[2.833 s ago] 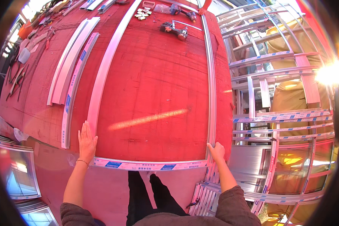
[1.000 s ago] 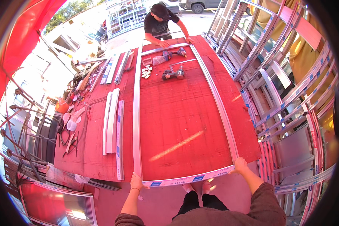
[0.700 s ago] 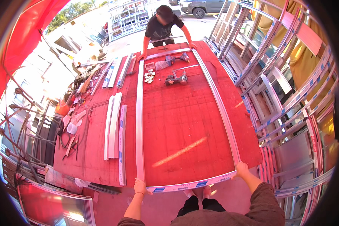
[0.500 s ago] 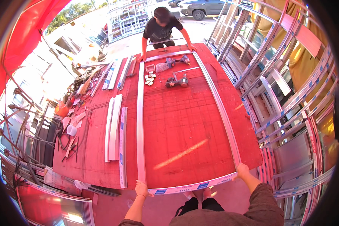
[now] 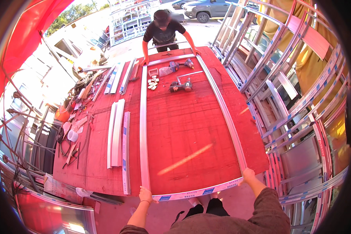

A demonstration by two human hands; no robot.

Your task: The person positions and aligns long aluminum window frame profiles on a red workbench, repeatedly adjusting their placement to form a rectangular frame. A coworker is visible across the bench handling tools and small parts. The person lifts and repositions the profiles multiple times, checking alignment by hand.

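Observation:
A large rectangular metal frame [image 5: 143, 128] lies on the red worktable [image 5: 183, 128], its near bar [image 5: 195, 194] wrapped in printed film and set along the table's near edge. My left hand [image 5: 146, 194] is closed round the near left corner. At the near right corner, my right hand [image 5: 247, 176] grips the frame likewise. Across the table a co-worker [image 5: 165, 31] in dark clothes leans over with a hand at each far corner. Inside the frame lie two cordless drills, one nearer [image 5: 181, 85] and one farther [image 5: 182, 65], a square [image 5: 189, 74] and several small pale pieces [image 5: 153, 82].
Loose metal profiles [image 5: 116, 132] lie left of the frame, with more [image 5: 115, 78] farther back. Tools, cords and scraps [image 5: 72, 134] clutter the table's left side. Racks of long profiles [image 5: 277, 93] stand close on the right. A glass panel [image 5: 56, 212] leans at the lower left.
The whole view has shifted slightly, moving the table and frame a little left in the picture. Both my hands keep their hold on the corners, and the co-worker's hands stay at the far end.

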